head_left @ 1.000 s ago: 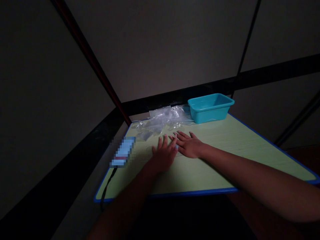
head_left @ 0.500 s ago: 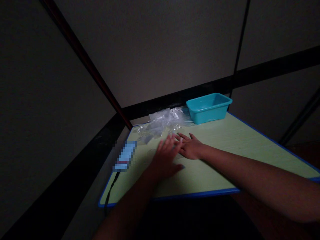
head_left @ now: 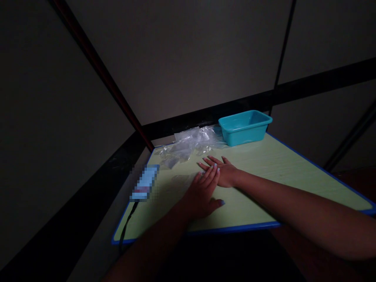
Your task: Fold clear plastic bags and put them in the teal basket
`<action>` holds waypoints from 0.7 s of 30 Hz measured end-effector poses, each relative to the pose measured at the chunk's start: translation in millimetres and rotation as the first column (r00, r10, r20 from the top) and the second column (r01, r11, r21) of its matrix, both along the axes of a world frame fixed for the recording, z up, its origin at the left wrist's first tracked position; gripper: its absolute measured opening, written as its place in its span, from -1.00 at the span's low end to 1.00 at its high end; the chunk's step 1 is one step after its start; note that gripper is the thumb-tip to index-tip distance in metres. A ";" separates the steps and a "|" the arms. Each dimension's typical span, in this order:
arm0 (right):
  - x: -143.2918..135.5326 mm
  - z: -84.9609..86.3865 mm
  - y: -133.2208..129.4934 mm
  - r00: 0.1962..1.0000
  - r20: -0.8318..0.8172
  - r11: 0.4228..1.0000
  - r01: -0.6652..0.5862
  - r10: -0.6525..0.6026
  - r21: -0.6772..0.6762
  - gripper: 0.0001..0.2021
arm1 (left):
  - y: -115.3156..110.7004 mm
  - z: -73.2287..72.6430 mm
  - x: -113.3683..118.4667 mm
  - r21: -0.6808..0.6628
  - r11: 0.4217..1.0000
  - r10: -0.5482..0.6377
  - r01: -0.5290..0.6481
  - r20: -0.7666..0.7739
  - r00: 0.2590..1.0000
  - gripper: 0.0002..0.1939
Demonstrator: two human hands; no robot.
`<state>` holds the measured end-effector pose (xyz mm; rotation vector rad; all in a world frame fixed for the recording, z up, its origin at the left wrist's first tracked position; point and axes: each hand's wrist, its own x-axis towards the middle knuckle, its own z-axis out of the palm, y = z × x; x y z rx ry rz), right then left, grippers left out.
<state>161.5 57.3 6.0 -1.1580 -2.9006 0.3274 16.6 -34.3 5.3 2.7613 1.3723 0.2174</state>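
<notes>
My right hand [head_left: 225, 173] lies flat on the pale green table [head_left: 282, 168], palm down with its fingers spread toward the left. In front of it, my left hand [head_left: 202, 196] is stretched out, its fingertips overlapping the right hand's fingers and its thumb held apart. A flat clear plastic sheet or bag [head_left: 180, 179] shows faintly beside the left hand; the rest of it seems covered by the hands. Farther back sits a crumpled pile of clear plastic bags [head_left: 188, 147], apart from both hands.
A turquoise plastic basin [head_left: 245, 135] stands at the back right, touching the plastic pile. At the left edge lies a blurred-out flat badge-like thing [head_left: 145, 183] on a dark strap [head_left: 127, 225]. Walls [head_left: 205, 58] close in behind and left; a blue rim [head_left: 235, 227] edges the table.
My left hand has moved right and slightly nearer to me, with its fingertips now over the right hand's fingers. The right hand has stayed almost in place.
</notes>
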 end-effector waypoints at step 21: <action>9.7 -0.1 8.0 0.992 -0.130 1.000 0.006 -0.003 0.021 -0.39 | 27.5 -8.7 -60.5 -0.094 0.732 0.653 -0.675 -0.185 0.734 -0.30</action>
